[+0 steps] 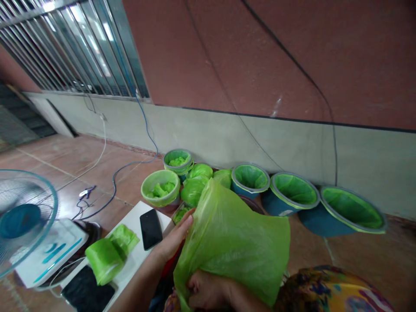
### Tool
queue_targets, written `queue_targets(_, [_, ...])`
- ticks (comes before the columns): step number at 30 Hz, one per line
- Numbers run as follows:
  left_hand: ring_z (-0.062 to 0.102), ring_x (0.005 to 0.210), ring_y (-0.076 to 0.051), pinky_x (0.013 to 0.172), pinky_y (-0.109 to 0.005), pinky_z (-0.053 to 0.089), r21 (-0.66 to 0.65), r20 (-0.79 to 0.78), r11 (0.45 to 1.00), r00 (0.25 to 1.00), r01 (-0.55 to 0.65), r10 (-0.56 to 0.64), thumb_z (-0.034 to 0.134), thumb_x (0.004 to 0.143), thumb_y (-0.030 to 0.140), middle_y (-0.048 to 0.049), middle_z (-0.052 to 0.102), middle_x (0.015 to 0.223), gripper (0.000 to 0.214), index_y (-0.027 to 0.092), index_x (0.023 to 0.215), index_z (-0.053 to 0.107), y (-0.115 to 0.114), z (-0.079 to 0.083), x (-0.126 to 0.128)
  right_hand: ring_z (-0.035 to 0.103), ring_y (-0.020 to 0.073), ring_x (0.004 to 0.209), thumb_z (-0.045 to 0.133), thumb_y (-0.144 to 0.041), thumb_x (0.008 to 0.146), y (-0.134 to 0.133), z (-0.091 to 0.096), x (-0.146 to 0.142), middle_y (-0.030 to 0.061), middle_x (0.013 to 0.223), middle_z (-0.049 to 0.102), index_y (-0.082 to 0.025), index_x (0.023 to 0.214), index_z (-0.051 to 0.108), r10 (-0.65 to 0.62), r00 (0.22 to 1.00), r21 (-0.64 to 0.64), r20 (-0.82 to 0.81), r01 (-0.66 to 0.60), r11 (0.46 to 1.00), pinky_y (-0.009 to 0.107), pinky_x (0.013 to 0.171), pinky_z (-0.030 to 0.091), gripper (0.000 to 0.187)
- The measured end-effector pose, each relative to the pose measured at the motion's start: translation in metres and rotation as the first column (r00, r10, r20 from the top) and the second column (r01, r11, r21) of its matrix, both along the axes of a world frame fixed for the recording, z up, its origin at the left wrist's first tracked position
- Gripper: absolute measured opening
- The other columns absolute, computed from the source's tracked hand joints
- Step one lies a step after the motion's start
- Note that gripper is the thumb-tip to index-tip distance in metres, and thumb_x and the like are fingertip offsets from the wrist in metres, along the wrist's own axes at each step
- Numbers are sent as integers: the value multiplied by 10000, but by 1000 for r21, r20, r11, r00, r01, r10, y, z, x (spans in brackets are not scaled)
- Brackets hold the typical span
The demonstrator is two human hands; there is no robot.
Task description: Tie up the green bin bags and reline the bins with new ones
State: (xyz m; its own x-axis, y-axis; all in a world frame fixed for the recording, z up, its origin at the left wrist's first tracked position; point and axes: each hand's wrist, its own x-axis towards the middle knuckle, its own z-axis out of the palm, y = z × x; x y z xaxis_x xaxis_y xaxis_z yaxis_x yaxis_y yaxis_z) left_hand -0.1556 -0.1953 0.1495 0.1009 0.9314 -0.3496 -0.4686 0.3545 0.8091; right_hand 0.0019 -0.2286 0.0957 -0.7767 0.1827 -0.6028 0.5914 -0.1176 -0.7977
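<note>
I hold a thin green plastic bag (237,242) in front of me with both hands. My left hand (175,238) grips its upper left edge, fingers pinched on the film. At the bottom edge my right hand (208,290) is closed on the bag, partly covered by it. Beyond the bag a row of blue buckets lined with green bags (294,190) stands along the wall. On the left are a pale green bowl (160,187) and a bucket (178,160), both holding crumpled green bags.
A roll of green bags (104,260) and a black phone (151,228) lie on a white board (138,255) at my left. A blue fan (22,216) stands at far left. Cables (113,177) trail over the tiled floor. A wall runs behind.
</note>
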Motion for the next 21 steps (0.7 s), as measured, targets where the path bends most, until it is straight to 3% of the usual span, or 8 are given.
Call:
queue_targets(3, [528, 1205, -291, 988, -413, 422, 63, 0, 995, 997, 82, -83, 652, 795, 434, -86, 558, 1343, 706, 276, 1424, 372, -8, 12, 10, 439, 63, 439, 538, -100, 606, 6, 5, -2, -78, 555, 507, -177, 731, 597, 39, 999, -27, 24, -39, 999, 172, 448, 357, 158])
queue_targets(6, [502, 1240, -296, 1006, -416, 426, 106, -46, 991, 996, 83, -79, 723, 735, 336, -98, 512, 1393, 761, 257, 1411, 384, -10, 19, 14, 458, 70, 439, 518, -107, 631, 7, 10, -4, -73, 595, 524, -183, 773, 596, 57, 998, -70, 13, -56, 996, 180, 440, 374, 178])
queue_targets(9, [623, 1056, -307, 882, -409, 512, 77, -78, 995, 995, 65, -59, 775, 635, 206, -114, 629, 1241, 757, 222, 1327, 468, -7, 21, 20, 464, 70, 466, 529, -113, 639, 6, 13, -7, -69, 618, 531, -180, 788, 604, 66, 998, -20, 12, -66, 998, 177, 451, 370, 180])
queue_targets(13, [681, 827, -284, 756, -381, 550, 13, -149, 1000, 988, -27, 28, 758, 600, 168, -96, 728, 955, 502, 162, 1082, 620, -2, 12, 25, 489, 84, 568, 595, -153, 645, -2, 25, -3, -61, 716, 608, -215, 878, 659, 2, 1000, 128, -11, 0, 992, 179, 507, 367, 249])
queue_targets(15, [684, 788, -274, 732, -370, 555, -21, -211, 998, 976, -53, 47, 748, 606, 176, -87, 735, 879, 403, 150, 996, 650, -1, 4, 21, 529, 108, 616, 623, -254, 694, -9, 45, 8, -53, 755, 650, -258, 912, 680, -35, 998, 193, -44, 43, 980, 194, 541, 383, 225])
queue_targets(17, [684, 751, -267, 702, -363, 558, -57, -252, 997, 967, -58, 42, 747, 614, 202, -85, 735, 841, 354, 139, 951, 661, -2, -3, 14, 564, 128, 650, 627, -345, 731, -13, 77, 23, -33, 792, 681, -277, 942, 694, -82, 993, 273, -83, 101, 957, 210, 567, 394, 232])
queue_targets(19, [684, 734, -260, 679, -346, 557, -73, -272, 996, 962, -58, 36, 749, 621, 222, -82, 735, 828, 332, 132, 930, 670, -4, -7, 7, 578, 133, 659, 638, -380, 742, -10, 116, 36, -9, 799, 692, -256, 995, 693, -140, 982, 363, -130, 179, 914, 215, 572, 387, 287])
queue_targets(21, [684, 743, -256, 667, -323, 552, -49, -286, 997, 957, -52, 36, 748, 630, 225, -79, 737, 835, 328, 127, 936, 680, -8, -5, 3, 581, 115, 647, 553, -376, 826, 1, 147, 44, -11, 772, 687, -243, 1026, 682, -248, 937, 421, -246, 334, 844, 203, 562, 374, 273])
